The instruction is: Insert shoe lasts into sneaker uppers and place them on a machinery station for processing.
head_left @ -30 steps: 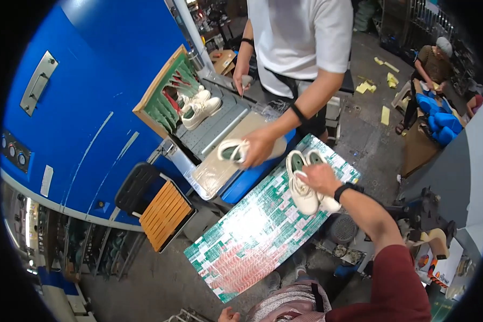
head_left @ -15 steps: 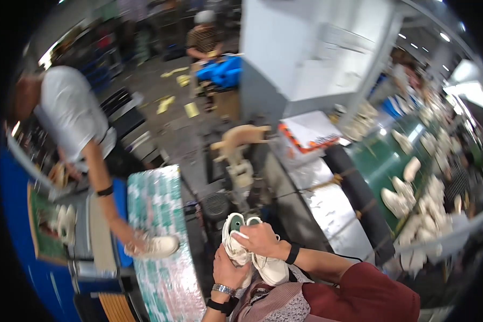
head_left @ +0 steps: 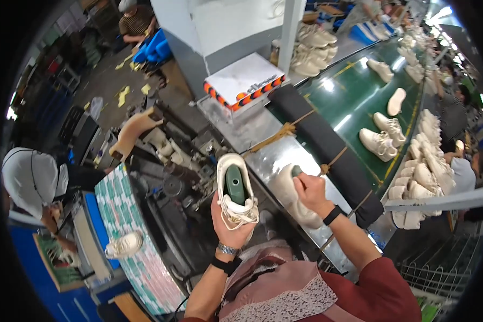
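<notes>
My left hand [head_left: 226, 225] is wrapped round a cream lace-up shoe [head_left: 240, 210], raised in front of me with its opening facing up. A green shoe last [head_left: 234, 183] with a round hole fills that opening. To the right, my right hand [head_left: 311, 192] is closed on the collar end of a second cream shoe [head_left: 290, 196], smeared by motion; a bit of green shows at its top. This shoe is over the shiny metal ledge [head_left: 257, 155]; whether it touches the ledge I cannot tell.
A green conveyor belt [head_left: 341, 115] with cream shoes runs along the right, beyond a dark padded roll [head_left: 322, 145]. A shoebox [head_left: 244, 78] sits on the ledge. At left, a lone shoe [head_left: 124, 244] rests on a patterned board [head_left: 110, 196] near a co-worker [head_left: 24, 180]. Machinery [head_left: 177, 177] stands ahead.
The two shoes were together near my lap; now they are apart, the right one over the ledge. The co-worker has let go of the shoe on the board. My view has turned right.
</notes>
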Demonstrator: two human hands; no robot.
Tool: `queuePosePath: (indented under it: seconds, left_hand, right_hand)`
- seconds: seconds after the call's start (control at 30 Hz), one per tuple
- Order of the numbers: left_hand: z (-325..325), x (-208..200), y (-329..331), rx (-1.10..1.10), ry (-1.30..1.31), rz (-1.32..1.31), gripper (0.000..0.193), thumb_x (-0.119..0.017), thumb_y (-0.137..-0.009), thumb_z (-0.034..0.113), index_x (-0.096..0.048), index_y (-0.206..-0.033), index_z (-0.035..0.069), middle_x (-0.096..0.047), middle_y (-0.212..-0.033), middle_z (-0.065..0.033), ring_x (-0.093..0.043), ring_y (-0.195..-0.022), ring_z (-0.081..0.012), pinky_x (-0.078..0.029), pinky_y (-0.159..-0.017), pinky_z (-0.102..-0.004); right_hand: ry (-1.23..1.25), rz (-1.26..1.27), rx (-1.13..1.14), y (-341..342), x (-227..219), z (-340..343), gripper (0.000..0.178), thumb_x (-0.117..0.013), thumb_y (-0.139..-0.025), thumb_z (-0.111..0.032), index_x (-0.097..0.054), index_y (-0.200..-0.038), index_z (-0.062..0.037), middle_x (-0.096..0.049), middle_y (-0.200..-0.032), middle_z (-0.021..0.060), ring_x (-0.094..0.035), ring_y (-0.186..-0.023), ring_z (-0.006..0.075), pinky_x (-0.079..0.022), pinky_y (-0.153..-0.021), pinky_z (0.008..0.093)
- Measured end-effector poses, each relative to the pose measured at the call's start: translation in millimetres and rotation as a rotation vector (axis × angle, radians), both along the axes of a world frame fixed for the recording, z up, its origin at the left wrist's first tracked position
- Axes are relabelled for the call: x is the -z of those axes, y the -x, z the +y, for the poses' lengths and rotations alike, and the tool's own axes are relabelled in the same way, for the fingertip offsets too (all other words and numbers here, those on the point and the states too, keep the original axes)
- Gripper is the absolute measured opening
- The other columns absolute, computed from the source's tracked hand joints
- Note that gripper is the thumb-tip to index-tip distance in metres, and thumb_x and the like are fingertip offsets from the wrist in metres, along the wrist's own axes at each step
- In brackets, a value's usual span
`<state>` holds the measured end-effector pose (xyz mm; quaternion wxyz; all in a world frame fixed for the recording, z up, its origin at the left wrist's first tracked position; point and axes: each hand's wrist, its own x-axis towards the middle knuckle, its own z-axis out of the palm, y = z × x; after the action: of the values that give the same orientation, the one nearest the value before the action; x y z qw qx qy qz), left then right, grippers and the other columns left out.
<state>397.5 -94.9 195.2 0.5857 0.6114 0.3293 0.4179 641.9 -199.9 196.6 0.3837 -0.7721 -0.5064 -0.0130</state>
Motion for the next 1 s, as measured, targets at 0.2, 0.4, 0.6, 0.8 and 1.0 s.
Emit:
queuePosePath:
  seconds: [0.2, 0.4, 0.6, 0.8, 1.0]
  left_hand:
    - [-13, -31, -17, -0.131, -0.017, 0.067, 0.091, -0.086, -0.068, 0.009, -0.034, -0.143, 0.001, -0.053, -0.129, -0.0132, -0.059, -0.114, -0.0245, -0.053, -0.097, -0.0398]
    - [-45, -35, 12, -0.104, -0.384, 0.477, 0.072, -0.086, -0.074, 0.023, -0.050, -0.133, 0.001, -0.063, -0.119, -0.0140, -0.065, -0.104, -0.0311, -0.053, -0.094, -0.0428]
    - [-42, -51, 27, 0.139, 0.816, -0.551, 0.069, -0.068, -0.088, 0.016, -0.038, -0.148, 0.002, -0.054, -0.139, -0.0122, -0.057, -0.124, -0.0245, -0.050, -0.101, -0.0382]
    - [-17, -27, 45, 0.036, 0.986, -0.556, 0.060, -0.059, -0.098, 0.031, -0.040, -0.147, 0.001, -0.055, -0.140, -0.0133, -0.058, -0.123, -0.0251, -0.048, -0.103, -0.0395]
    - [58, -15, 45, -0.049, 0.914, -0.700, 0.052, -0.050, -0.104, 0.042, -0.051, -0.139, 0.003, -0.064, -0.130, -0.0114, -0.064, -0.114, -0.0234, -0.051, -0.098, -0.0385]
  right_hand:
    - [0.236, 0.045, 0.010, -50, 56, -24, 0.009, -0.067, -0.087, -0.015, -0.063, -0.084, -0.0062, -0.063, -0.075, 0.0135, -0.063, -0.070, 0.0306, -0.049, -0.061, 0.0410]
    - [-0.070, 1.002, -0.252, 21, -6, 21, 0.056, -0.063, -0.093, -0.027, -0.046, -0.142, -0.0045, -0.061, -0.126, 0.0127, -0.056, -0.115, 0.0212, -0.044, -0.096, 0.0354]
    - [-0.066, 1.781, -0.592, 104, -49, 59, 0.088, -0.070, -0.089, -0.046, -0.029, -0.150, 0.0028, -0.049, -0.142, 0.0140, -0.051, -0.128, 0.0243, -0.041, -0.108, 0.0361]
    - [-0.007, 1.179, -0.404, 138, -36, 111, 0.068, -0.071, -0.087, -0.023, -0.041, -0.142, 0.0044, -0.055, -0.133, 0.0166, -0.054, -0.122, 0.0232, -0.043, -0.104, 0.0341]
    - [0.015, 0.485, -0.332, 164, -67, 193, 0.066, -0.076, -0.084, -0.029, -0.047, -0.135, 0.0014, -0.065, -0.119, 0.0194, -0.064, -0.109, 0.0293, -0.049, -0.095, 0.0377]
